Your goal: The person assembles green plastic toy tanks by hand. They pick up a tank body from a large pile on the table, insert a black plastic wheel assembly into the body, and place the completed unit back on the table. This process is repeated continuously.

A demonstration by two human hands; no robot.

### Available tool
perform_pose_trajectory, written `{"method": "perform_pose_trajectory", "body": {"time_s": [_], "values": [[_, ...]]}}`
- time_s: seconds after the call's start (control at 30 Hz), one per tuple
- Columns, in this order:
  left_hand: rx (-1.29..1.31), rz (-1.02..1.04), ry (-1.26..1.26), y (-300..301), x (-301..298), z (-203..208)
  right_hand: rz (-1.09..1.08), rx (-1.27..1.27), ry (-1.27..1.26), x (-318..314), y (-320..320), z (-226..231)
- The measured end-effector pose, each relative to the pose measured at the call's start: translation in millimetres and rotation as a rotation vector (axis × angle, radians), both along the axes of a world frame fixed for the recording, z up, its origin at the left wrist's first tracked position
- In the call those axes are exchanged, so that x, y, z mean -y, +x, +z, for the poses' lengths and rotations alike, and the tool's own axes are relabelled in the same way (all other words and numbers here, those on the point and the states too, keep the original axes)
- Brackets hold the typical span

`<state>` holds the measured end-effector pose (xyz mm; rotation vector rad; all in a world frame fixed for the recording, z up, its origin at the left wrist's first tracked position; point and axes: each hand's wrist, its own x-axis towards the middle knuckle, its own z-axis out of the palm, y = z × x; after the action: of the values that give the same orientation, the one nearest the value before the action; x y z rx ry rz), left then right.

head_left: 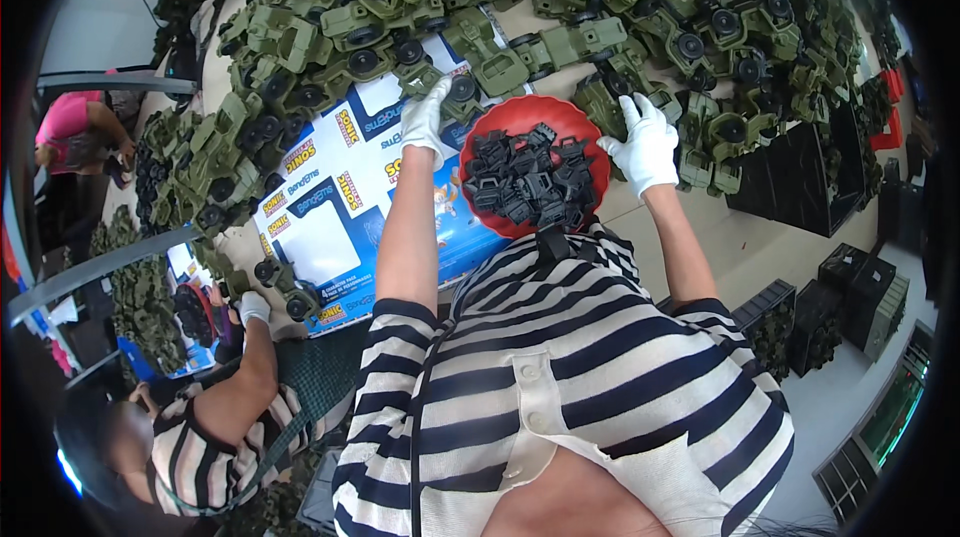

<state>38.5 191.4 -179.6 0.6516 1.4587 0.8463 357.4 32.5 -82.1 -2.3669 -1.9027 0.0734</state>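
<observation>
A round red bowl (604, 182) with a scalloped rim sits before me at the table's near edge, filled with small black plastic parts (530, 177). My left hand (424, 124), in a white glove, is to the left of the bowl, its fingers closed against a green toy jeep (462, 102) with black wheels. On the bowl's other side my right hand (645, 147), also gloved, has its fingers apart, the thumb by the rim. Another green toy vehicle (597, 105) lies just beyond that thumb. The left fingertips are partly hidden by the toys.
Heaps of green toy vehicles (690, 7) cover the far side of the table. Printed blue-and-white card sheets (370, 187) lie under the left part. A black crate (795, 182) stands at the right. Close by on the left, a co-worker (225, 407) handles toys; others work farther off.
</observation>
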Motion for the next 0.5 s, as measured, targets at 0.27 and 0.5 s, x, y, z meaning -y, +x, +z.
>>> {"method": "perform_pose_trajectory", "body": {"time_s": [0.27,0.5], "values": [[0.028,0.065,0.047,-21.4,28.0,10.1,0.374,-0.557,0.092,1.4,-42.0,1.6],[-0.385,-0.201,0.066,-14.2,35.8,111.4,0.239,-0.471,-0.019,-32.2,-73.4,-35.3]]}}
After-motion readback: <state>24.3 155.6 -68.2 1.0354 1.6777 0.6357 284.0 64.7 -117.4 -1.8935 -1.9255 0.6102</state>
